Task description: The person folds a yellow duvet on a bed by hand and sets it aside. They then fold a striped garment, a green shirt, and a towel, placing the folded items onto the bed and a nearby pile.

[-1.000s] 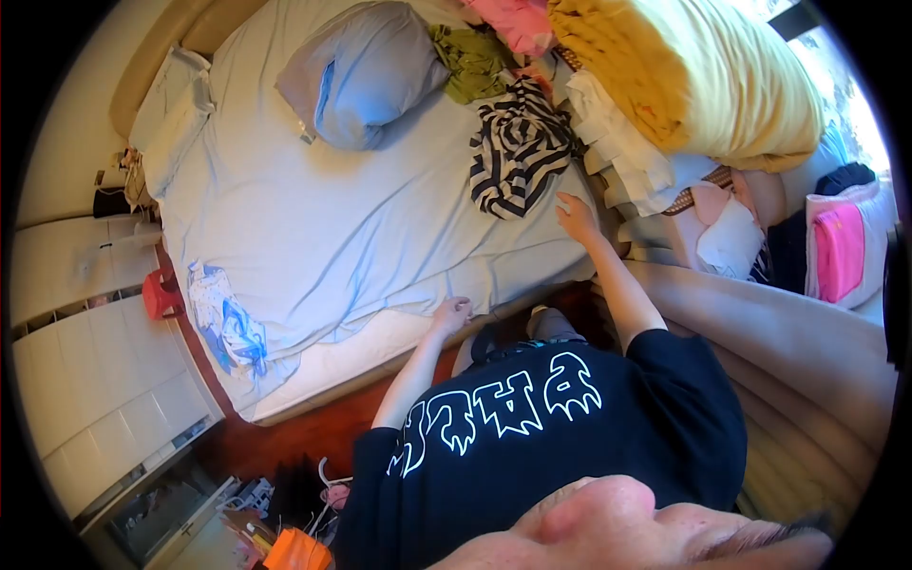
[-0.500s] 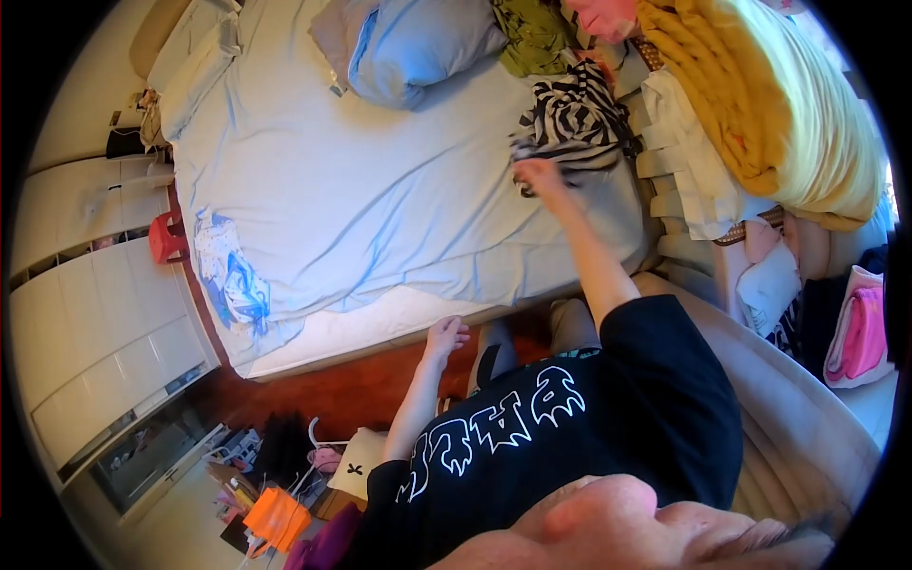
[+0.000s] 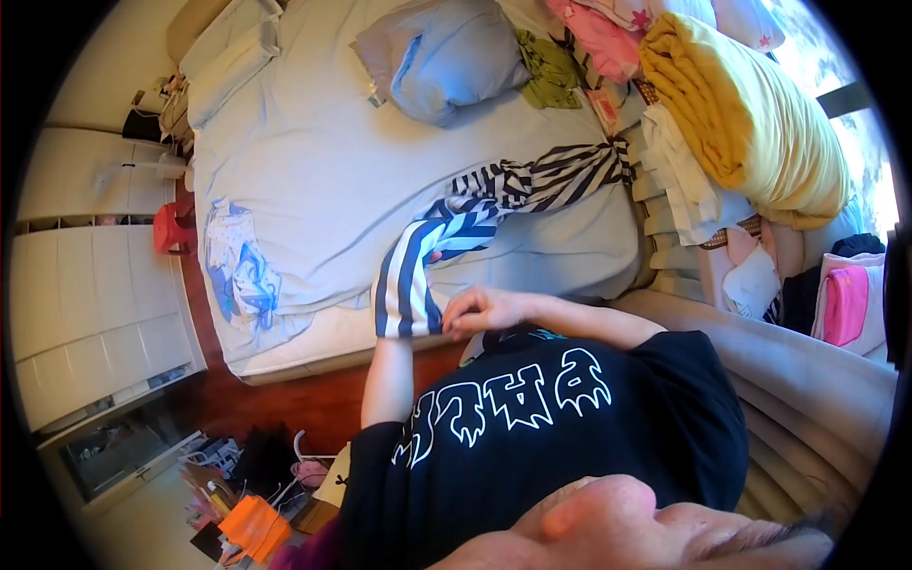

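A black-and-white striped garment [image 3: 408,280] stretches across the bed from the right-hand edge to the near side. My left forearm runs into the tube-like near end of it. Most of my left hand [image 3: 435,257] is covered by the striped cloth; only a bit of skin shows at its side, so its grip is hidden. At the hem, beside my left wrist, my right hand [image 3: 483,311] pinches the edge of the garment. The garment's far part lies bunched on the sheet.
The bed [image 3: 323,190] has a rumpled light sheet, with a blue-grey pillow [image 3: 451,71] and green cloth [image 3: 549,71] at the back. Patterned blue-white cloth [image 3: 242,271] lies at the left. A yellow quilt [image 3: 741,123] is piled right; a red stool [image 3: 171,228] stands left.
The striped garment was bunched at the right under my right hand; now its near end is drawn toward me and over my left arm. Both hands have come together near the bed's edge.
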The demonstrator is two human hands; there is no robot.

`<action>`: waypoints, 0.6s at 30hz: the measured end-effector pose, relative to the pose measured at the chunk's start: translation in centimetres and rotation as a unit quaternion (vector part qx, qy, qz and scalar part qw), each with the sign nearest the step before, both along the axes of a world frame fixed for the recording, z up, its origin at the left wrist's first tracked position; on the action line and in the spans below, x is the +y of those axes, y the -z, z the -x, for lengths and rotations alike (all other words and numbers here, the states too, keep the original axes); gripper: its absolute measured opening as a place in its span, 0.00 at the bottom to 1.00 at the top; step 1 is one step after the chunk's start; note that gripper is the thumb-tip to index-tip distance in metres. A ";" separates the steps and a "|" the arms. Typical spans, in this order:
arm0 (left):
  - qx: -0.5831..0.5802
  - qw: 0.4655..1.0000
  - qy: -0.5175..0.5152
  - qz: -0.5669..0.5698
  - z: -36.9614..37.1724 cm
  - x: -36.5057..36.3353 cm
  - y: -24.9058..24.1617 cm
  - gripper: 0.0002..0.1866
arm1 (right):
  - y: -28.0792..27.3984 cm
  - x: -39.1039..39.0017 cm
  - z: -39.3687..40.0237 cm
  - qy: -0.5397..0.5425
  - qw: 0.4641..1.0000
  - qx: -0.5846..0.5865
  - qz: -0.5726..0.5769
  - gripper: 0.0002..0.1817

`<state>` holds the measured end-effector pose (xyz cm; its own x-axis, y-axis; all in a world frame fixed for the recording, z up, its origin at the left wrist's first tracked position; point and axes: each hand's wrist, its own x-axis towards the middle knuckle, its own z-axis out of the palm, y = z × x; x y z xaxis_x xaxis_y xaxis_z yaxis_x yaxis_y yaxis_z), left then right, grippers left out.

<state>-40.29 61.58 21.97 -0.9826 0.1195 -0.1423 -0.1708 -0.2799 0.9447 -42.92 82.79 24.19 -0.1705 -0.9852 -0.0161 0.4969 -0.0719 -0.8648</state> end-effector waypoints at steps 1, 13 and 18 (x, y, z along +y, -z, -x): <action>0.014 0.993 0.017 0.119 0.2 -0.3 -2.8 0.33 | -0.1 -0.3 0.6 0.019 0.998 0.025 -0.049 0.12; 0.004 0.996 0.009 0.093 -4.2 -9.4 -10.5 0.25 | 1.9 -4.9 2.3 0.325 0.621 0.589 -0.402 0.49; 0.032 0.990 -0.089 0.101 -6.9 -9.5 -7.4 0.22 | 7.6 -3.6 7.8 0.209 0.650 0.517 -0.517 0.27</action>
<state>-33.37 52.12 29.40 -0.9932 -0.0810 -0.0832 -0.0745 -0.1049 0.9917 -50.75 79.15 16.64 -0.8654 -0.4039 -0.2965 -0.2640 0.8705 -0.4153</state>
